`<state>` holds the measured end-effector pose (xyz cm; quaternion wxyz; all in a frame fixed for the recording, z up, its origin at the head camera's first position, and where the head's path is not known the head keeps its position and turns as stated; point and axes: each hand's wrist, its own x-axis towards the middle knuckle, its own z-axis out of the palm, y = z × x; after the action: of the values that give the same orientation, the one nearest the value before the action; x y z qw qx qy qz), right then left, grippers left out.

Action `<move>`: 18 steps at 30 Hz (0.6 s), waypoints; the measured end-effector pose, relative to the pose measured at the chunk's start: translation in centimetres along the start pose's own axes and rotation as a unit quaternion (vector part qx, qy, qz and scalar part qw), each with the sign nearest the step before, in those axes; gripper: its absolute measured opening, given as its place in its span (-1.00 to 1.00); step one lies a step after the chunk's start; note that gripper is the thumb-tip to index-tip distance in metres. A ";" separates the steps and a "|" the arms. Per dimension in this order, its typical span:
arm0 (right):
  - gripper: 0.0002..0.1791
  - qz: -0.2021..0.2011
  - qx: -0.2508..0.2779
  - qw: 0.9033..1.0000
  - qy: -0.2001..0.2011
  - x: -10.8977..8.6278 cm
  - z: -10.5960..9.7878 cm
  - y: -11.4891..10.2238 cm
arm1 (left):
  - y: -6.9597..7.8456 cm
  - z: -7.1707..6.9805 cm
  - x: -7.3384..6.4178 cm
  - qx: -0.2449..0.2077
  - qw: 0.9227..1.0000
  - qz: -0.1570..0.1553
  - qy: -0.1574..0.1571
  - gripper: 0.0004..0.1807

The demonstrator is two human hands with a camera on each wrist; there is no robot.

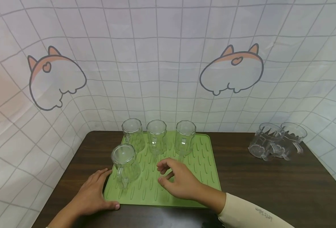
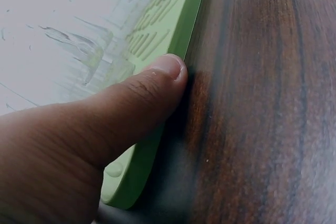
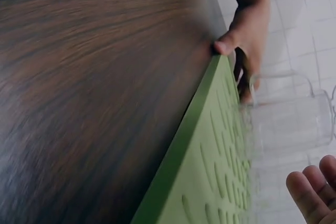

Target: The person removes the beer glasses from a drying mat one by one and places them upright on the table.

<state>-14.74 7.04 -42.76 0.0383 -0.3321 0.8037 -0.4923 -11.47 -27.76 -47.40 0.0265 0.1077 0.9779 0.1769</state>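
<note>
My left hand (image 1: pixel 91 193) rests at the near left corner of a green ridged drying mat (image 1: pixel 168 199), fingers along its left edge and thumb at the front edge. The thumb (image 2: pixel 152 85) lies against the mat's rim in the left wrist view. Over the mat's front half, my right hand (image 1: pixel 182 180) hovers with loosely bent fingers and nothing between them. A clear glass mug (image 1: pixel 126 164) stands nearest, at the mat's left side. Behind it stand three more glass mugs: one at back left (image 1: pixel 134 136), a middle mug (image 1: pixel 157 137) and a right mug (image 1: pixel 185 138).
Two clear glass mugs, the left one (image 1: pixel 260 142) and the right one (image 1: pixel 292 139), stand close together at the back right of the dark wooden table (image 1: pixel 270 186). A white grid-patterned cloth (image 1: pixel 168 69) hangs behind and at both sides.
</note>
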 end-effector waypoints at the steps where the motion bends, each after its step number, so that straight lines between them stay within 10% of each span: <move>1: -0.64 0.003 0.005 1.000 -0.003 0.1 0.2 -0.1 | 0.0 0.0 0.0 0.000 1.000 0.000 0.000 0.47; 18: -0.64 -0.004 0.055 0.997 -0.049 1.8 4.4 -0.5 | -0.2 0.1 0.0 -0.007 1.000 -0.003 0.002 0.48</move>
<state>-14.22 2.47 -44.11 0.0946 -0.3563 0.7712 -0.5190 -11.54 -27.90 -47.54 0.0256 0.1045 0.9770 0.1840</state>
